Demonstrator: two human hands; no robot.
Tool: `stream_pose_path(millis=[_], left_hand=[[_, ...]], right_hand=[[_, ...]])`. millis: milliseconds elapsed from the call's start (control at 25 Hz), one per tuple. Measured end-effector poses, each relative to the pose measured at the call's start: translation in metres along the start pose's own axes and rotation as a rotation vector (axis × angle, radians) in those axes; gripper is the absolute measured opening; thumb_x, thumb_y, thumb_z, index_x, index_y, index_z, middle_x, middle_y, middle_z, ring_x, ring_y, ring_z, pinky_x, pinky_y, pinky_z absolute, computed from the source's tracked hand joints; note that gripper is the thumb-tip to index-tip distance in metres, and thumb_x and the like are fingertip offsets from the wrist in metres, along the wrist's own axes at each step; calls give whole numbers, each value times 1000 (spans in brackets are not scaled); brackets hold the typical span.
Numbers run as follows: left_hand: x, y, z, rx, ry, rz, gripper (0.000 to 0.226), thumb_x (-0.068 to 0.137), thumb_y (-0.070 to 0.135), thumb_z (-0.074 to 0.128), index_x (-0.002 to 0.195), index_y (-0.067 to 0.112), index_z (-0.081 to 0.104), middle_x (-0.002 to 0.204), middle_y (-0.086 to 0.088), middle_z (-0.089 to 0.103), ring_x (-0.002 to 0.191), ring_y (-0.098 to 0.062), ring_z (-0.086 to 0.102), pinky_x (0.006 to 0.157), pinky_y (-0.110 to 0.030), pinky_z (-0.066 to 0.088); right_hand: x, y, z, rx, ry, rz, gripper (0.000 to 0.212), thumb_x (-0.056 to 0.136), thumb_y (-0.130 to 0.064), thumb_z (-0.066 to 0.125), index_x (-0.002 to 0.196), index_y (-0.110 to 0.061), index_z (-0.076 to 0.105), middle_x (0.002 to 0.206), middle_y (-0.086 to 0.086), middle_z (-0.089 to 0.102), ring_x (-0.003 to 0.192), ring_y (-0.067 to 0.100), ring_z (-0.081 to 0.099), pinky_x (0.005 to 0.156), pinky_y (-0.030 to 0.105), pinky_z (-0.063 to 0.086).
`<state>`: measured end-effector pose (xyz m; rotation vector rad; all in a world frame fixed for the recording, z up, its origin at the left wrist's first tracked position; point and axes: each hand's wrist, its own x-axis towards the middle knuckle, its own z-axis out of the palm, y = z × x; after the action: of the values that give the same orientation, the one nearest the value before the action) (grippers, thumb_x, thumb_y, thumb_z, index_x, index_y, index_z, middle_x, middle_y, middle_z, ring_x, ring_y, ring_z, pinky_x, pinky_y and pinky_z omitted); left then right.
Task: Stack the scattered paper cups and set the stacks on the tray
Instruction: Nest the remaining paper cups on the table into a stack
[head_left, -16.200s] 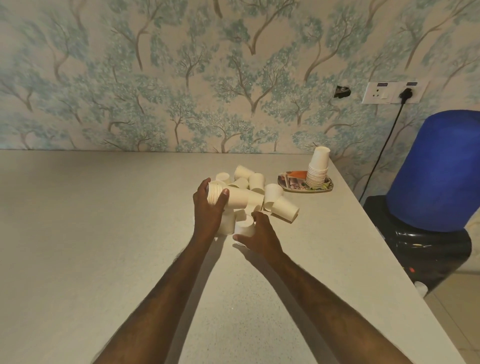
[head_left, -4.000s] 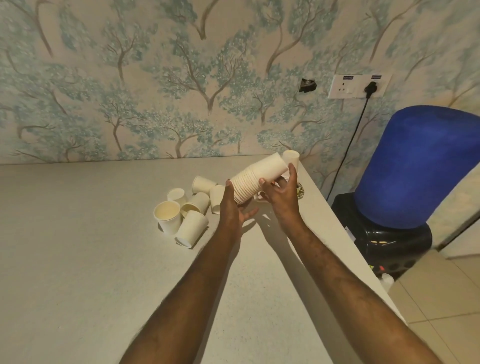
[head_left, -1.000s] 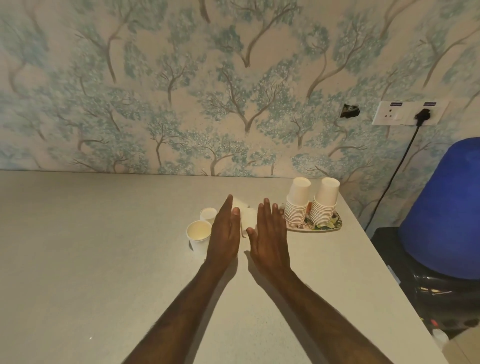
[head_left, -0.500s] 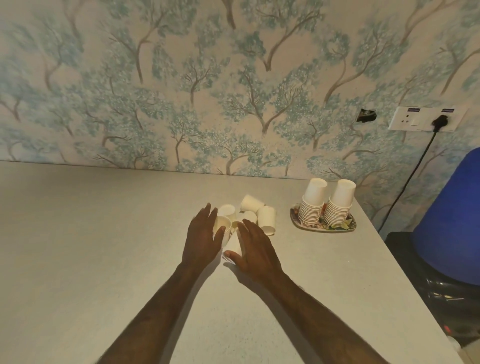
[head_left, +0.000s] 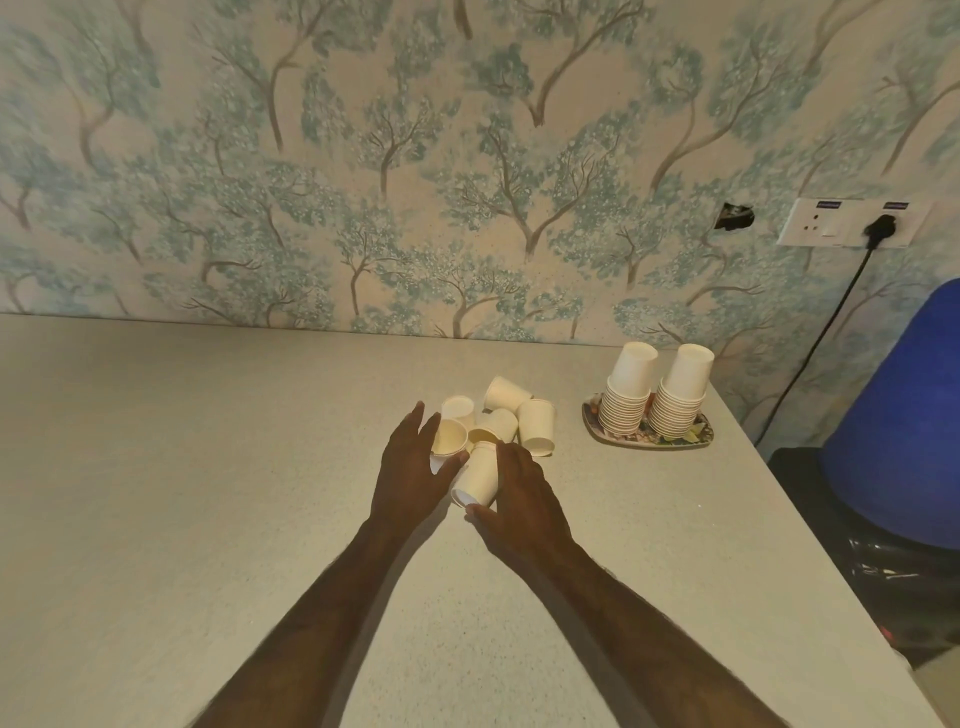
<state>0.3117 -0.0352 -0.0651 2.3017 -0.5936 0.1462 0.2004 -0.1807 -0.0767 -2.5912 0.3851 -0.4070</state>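
Several loose white paper cups lie in a small cluster at the table's middle. My left hand curls around an upright cup, thumb on its near rim. My right hand grips a cup lying on its side, base toward me, thumb under it. On the patterned tray at the right stand two tall cup stacks, the left stack and the right stack, both upside down.
The grey table runs to the tree-patterned wall. Its right edge drops off beside a blue water bottle on a black dispenser. A black cable hangs from the wall socket behind the tray.
Both hands have closed in on the cups: the left now wraps the upright cup, and the right has taken hold of the cup lying on its side.
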Motion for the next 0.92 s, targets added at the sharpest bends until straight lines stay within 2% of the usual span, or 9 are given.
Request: stream_pose_path(millis=[160, 280, 400, 520, 600, 680, 760, 840, 920], left_hand=[[-10, 9, 0, -36, 58, -3, 78, 86, 68, 59, 149, 25, 46, 165, 2, 31, 149, -22, 32, 118, -48, 34], [-21, 19, -2, -50, 159, 79, 58, 91, 59, 61, 138, 24, 56, 153, 0, 44, 136, -20, 44, 109, -41, 42], [-31, 33, -4, -195, 94, 117, 48, 93, 59, 58, 129, 28, 60, 138, 6, 53, 122, -12, 54, 99, -36, 52], [-30, 49, -11, -401, 83, 33, 43, 93, 57, 57, 126, 30, 59, 128, 8, 58, 102, -4, 63, 83, -29, 57], [-19, 56, -23, -491, 73, -83, 41, 98, 51, 57, 132, 28, 57, 130, 7, 58, 100, -3, 62, 81, -24, 53], [-8, 57, -40, -643, -32, -202, 36, 100, 45, 57, 132, 29, 56, 130, 4, 60, 104, -10, 65, 78, -25, 57], [-3, 56, -57, -786, -159, -299, 30, 98, 44, 61, 124, 28, 61, 126, -3, 67, 98, -16, 71, 67, -25, 59], [-2, 50, -69, -825, -231, -349, 34, 95, 47, 64, 120, 24, 65, 122, -8, 71, 94, -24, 75, 69, -31, 61], [-4, 45, -75, -866, -264, -379, 43, 91, 49, 68, 124, 21, 63, 120, -10, 71, 95, -28, 76, 74, -36, 62]], right_hand=[[-5, 0, -8, 52, -2, -11, 83, 83, -67, 62, 148, -27, 29, 150, -7, 43, 132, 12, 49, 106, 33, 46], [-15, 1, -20, 189, 38, -13, 80, 81, -67, 64, 144, -27, 35, 144, -7, 48, 129, 13, 52, 103, 35, 51], [-20, -3, -33, 335, 172, -6, 73, 83, -60, 68, 140, -25, 41, 138, -4, 51, 122, 13, 55, 96, 33, 55], [-13, -12, -46, 354, 186, -106, 72, 85, -53, 70, 142, -20, 41, 139, -2, 49, 122, 12, 53, 96, 31, 53], [-6, -17, -52, 360, 134, -210, 70, 85, -47, 71, 142, -21, 39, 141, -3, 47, 123, 10, 50, 96, 30, 50], [0, -21, -56, 403, 36, -271, 72, 85, -42, 70, 145, -24, 34, 146, -7, 42, 128, 7, 45, 101, 30, 46], [6, -24, -59, 467, -50, -301, 73, 85, -38, 70, 146, -29, 31, 149, -11, 38, 133, 4, 42, 108, 31, 41], [13, -27, -60, 503, -99, -330, 74, 84, -32, 71, 146, -30, 31, 149, -11, 39, 136, 3, 40, 113, 33, 39], [19, -31, -60, 500, -103, -347, 74, 82, -32, 72, 145, -30, 32, 147, -12, 40, 135, 3, 41, 113, 33, 40]])
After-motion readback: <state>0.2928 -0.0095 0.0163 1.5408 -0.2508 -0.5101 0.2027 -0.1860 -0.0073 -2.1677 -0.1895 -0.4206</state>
